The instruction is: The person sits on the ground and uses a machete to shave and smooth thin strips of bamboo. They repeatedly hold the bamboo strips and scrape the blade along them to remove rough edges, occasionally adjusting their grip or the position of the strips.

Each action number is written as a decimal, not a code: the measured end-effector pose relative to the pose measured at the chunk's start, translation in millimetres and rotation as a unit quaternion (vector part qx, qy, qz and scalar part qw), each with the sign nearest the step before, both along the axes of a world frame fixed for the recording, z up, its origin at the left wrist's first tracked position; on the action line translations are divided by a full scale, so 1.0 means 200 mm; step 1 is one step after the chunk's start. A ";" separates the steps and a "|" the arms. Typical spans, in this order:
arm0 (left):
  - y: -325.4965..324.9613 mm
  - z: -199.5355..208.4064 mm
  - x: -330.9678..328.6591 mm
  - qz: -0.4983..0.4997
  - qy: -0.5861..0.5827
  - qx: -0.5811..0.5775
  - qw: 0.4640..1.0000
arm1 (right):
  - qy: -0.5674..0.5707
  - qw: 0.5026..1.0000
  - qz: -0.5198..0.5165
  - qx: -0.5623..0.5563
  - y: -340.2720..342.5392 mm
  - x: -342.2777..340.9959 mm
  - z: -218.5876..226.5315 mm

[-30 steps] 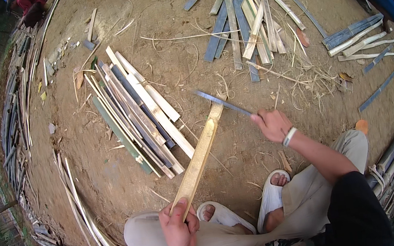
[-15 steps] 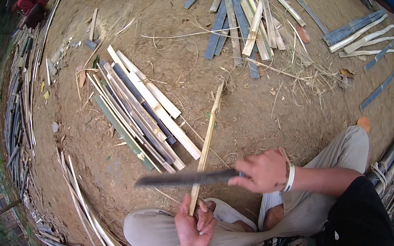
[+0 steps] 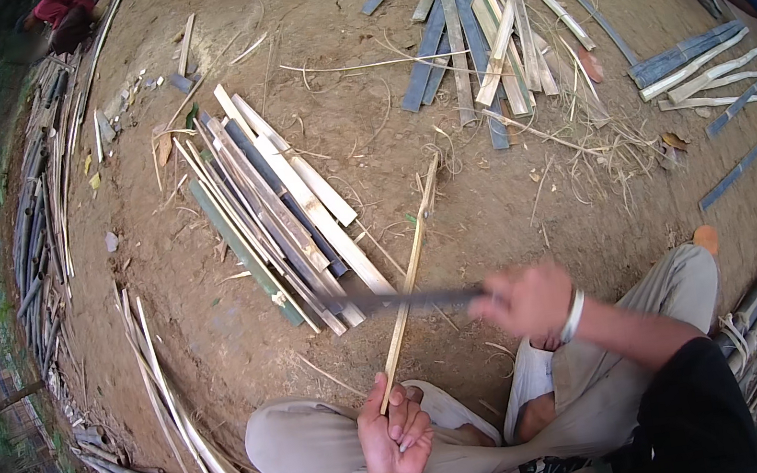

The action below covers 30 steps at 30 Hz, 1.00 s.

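My left hand (image 3: 394, 428) is closed round the near end of a long, pale bamboo strip (image 3: 411, 275), which slants away from me toward the upper right. My right hand (image 3: 531, 300), blurred by motion and with a white band at its wrist, grips a long dark-bladed machete (image 3: 407, 299). The blade lies across the strip, pointing left; whether it touches the strip I cannot tell. Its handle is hidden within my fingers. Beyond my left hand a bundle of split bamboo slats (image 3: 284, 216) rests on the dirt, the blade's tip overlapping its near end in view.
More slats (image 3: 467, 40) lie piled at the far right, with thin shavings (image 3: 613, 150) beside them. Bamboo poles (image 3: 32, 217) line the left edge. Long pale strips (image 3: 180, 409) lie left of my crossed legs (image 3: 307, 450). A person in red (image 3: 64, 8) is at the far left.
My right hand and the machete have moved away from me and to the right, further along the strip. My left hand has shifted slightly right, still holding the strip.
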<state>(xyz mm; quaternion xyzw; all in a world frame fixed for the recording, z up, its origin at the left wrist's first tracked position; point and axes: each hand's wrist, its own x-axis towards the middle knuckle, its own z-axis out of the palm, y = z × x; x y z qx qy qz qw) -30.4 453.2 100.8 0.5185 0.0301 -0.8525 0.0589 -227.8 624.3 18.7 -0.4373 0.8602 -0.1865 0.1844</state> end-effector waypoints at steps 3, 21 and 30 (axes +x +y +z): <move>0.02 -0.02 0.00 -0.019 -0.005 -0.028 0.999 | -0.003 0.995 -0.055 0.078 0.01 -0.13 -0.04; -0.02 -0.01 -0.03 0.043 -0.011 0.003 0.999 | -0.030 0.996 -0.049 0.068 0.05 -0.17 -0.09; -0.02 0.01 -0.04 0.083 0.009 0.015 0.996 | 0.015 0.999 -0.025 0.022 0.07 -0.22 -0.16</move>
